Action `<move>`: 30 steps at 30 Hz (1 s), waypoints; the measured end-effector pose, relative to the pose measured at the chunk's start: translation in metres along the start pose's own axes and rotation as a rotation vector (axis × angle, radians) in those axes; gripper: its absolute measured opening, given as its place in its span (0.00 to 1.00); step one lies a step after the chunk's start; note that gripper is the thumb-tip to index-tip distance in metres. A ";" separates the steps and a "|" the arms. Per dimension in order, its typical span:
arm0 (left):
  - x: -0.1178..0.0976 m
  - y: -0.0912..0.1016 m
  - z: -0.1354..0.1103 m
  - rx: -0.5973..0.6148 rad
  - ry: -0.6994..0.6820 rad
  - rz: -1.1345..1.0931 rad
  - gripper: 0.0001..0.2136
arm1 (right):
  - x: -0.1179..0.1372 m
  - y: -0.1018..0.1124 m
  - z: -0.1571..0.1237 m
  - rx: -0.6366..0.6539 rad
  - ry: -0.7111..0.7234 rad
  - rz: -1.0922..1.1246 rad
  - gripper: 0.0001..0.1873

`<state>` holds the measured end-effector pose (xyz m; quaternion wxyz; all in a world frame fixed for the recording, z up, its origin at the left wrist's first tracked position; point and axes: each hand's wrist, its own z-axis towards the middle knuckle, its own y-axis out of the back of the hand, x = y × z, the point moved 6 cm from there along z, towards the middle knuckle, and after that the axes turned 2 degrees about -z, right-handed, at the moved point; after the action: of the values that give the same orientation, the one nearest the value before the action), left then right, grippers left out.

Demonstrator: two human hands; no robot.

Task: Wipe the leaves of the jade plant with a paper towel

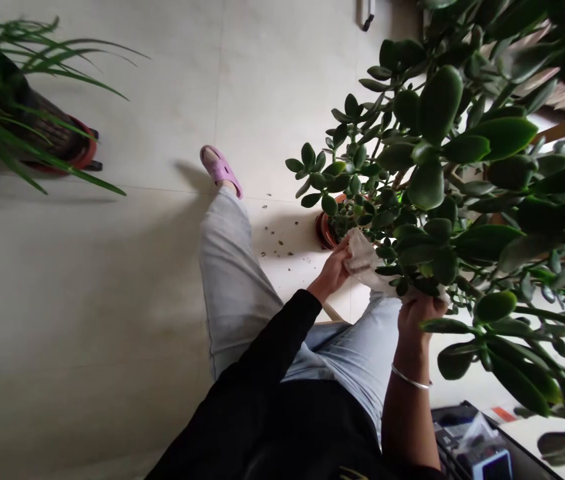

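Note:
A crumpled, whitish, thin cloth or tissue [362, 259] stretches between my two hands beneath the leaves of a jade plant [427, 183]. My left hand [333, 270] is closed on its left end, close to a reddish-brown plant pot [323, 230]. At the other end, my right hand [418, 312] grips the cloth; leaves partly cover its fingers. A silver bangle [411, 380] circles my right wrist. Thick green leaves hide the middle of the cloth and much of the pot.
Small dark leaf bits [281, 243] lie scattered on the pale floor beside the pot. A long-leaved potted plant [57, 133] stands at the far left. At lower right sits a dark open box [517, 443] with assorted items. My foot wears a pink clog [221, 170].

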<state>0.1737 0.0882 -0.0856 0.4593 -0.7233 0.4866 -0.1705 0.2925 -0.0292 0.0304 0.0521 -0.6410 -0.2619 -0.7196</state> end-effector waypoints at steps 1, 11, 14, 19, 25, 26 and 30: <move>0.005 -0.001 0.003 0.018 -0.002 0.049 0.28 | 0.003 0.003 -0.002 -0.039 0.000 0.020 0.06; -0.011 -0.015 0.008 0.068 -0.353 0.475 0.17 | 0.000 0.005 -0.001 -0.144 0.036 0.082 0.06; -0.020 -0.026 0.006 0.074 -0.458 0.625 0.12 | -0.006 0.007 0.001 -0.196 0.023 0.108 0.08; -0.018 -0.050 0.013 0.182 -0.447 0.789 0.16 | -0.009 0.008 0.003 -0.226 0.003 0.090 0.09; -0.011 -0.052 0.024 0.208 -0.319 0.771 0.20 | -0.009 0.007 0.004 -0.221 0.014 0.077 0.10; -0.011 -0.051 0.024 0.232 -0.306 0.746 0.21 | -0.009 0.007 0.004 -0.212 0.022 0.074 0.11; -0.010 -0.049 0.022 0.294 -0.291 0.687 0.21 | -0.007 0.004 0.004 -0.204 0.057 0.056 0.13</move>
<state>0.2114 0.1127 -0.0542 0.6523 -0.4616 0.6005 0.0293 0.2990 -0.0331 0.0254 0.0141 -0.6294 -0.1678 -0.7587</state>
